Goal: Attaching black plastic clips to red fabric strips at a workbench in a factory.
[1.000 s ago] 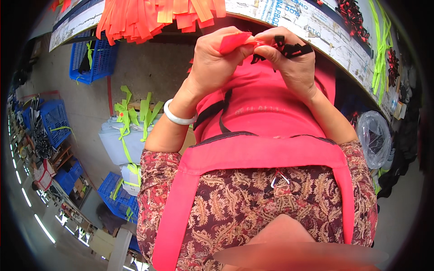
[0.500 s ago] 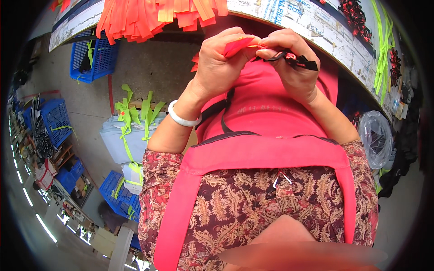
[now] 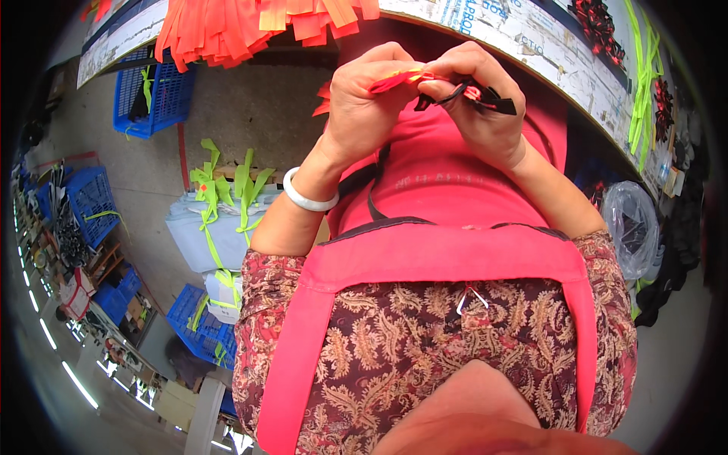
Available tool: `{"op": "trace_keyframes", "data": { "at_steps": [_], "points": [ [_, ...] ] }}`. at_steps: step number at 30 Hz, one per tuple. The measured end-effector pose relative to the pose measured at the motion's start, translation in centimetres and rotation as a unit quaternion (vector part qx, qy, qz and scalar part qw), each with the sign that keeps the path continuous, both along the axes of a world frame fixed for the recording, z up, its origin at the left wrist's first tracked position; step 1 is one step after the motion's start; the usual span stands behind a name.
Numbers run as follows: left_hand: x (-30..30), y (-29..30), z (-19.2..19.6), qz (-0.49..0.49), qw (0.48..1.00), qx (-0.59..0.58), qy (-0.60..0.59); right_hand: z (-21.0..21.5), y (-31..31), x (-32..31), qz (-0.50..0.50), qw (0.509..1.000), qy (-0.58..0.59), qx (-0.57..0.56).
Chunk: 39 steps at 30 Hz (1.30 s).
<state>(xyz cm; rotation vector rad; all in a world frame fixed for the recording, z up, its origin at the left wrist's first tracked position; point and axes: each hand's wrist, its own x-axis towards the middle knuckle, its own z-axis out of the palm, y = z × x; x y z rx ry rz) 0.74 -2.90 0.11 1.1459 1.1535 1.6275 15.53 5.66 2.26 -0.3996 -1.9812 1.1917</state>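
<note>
Concrete floor fills the left side; clock positions are read from the centre of the view. Across 11 to 2 o'clock runs the white-patterned surface, with orange strips hanging over its near edge at 11 o'clock. Centrally lies the apron, above which both hands work, near the surface's edge. At 12 o'clock the left hand pinches a red strip between its fingers; between 1 and 2 o'clock the right hand has its fingers closed on a black bunch with red at its middle. Thumbs nearly meet, the red strip reaching from one grip toward the other; the exact join is hidden by the fingers.

Good practice, as judged here: keep both pinches close to the join, hold the red strip lightly taut and untwisted, and let the right fingers steady the black bunch without crushing its loops.

Compared with the frame one second earlier, the red strip is turned more edge-on, and red now shows within the black bunch, formerly nearly all black. Both hands keep almost the same place; the orange strips hang much as before.
</note>
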Motion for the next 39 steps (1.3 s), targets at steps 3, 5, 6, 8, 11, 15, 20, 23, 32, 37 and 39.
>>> {"op": "trace_keyframes", "data": {
  "at_steps": [3, 5, 6, 8, 11, 15, 20, 23, 32, 37, 39],
  "points": [
    [0.0, 0.0, 0.1, 0.006, 1.0, -0.003, 0.012, -0.2, -0.1, 0.0, 0.004, 0.999, -0.006, -0.04],
    [0.0, 0.0, 0.2, 0.003, 0.999, -0.037, 0.019, -0.4, -0.4, 0.1, -0.002, 0.997, -0.016, -0.072],
    [-0.1, 0.1, 0.4, 0.004, 0.999, -0.036, 0.018, -0.4, -0.4, 0.2, -0.007, 0.994, -0.026, -0.104],
    [-0.3, 0.2, 1.0, -0.06, 0.995, -0.067, 0.034, -0.4, -0.4, 0.5, -0.004, 0.996, -0.032, -0.081],
    [-0.2, 0.0, 0.5, -0.028, 0.998, -0.011, 0.058, -0.1, -0.4, 0.5, 0.005, 0.998, -0.036, -0.06],
    [-0.1, 0.4, 0.2, -0.008, 0.996, 0.0, 0.087, -0.3, -0.4, 0.4, 0.013, 0.995, -0.027, -0.092],
    [-0.2, 0.6, 0.0, -0.008, 0.998, -0.018, 0.063, -0.2, -0.5, 0.4, 0.007, 0.985, -0.029, -0.17],
    [-0.4, 0.7, 0.0, -0.021, 0.996, -0.017, 0.086, -0.1, -0.5, 0.6, 0.006, 0.981, -0.048, -0.186],
    [-0.5, 0.7, 0.6, -0.032, 0.997, -0.037, 0.056, 0.5, -0.6, 0.8, 0.008, 0.985, -0.083, -0.15],
    [-0.8, 0.8, -0.5, -0.03, 0.986, -0.016, 0.165, -1.0, -0.1, 0.9, 0.005, 0.983, -0.092, -0.156],
    [-1.0, 0.8, 0.3, -0.038, 0.988, -0.02, 0.151, -0.4, -0.2, 0.9, 0.006, 0.978, -0.096, -0.187]
  ]
}}
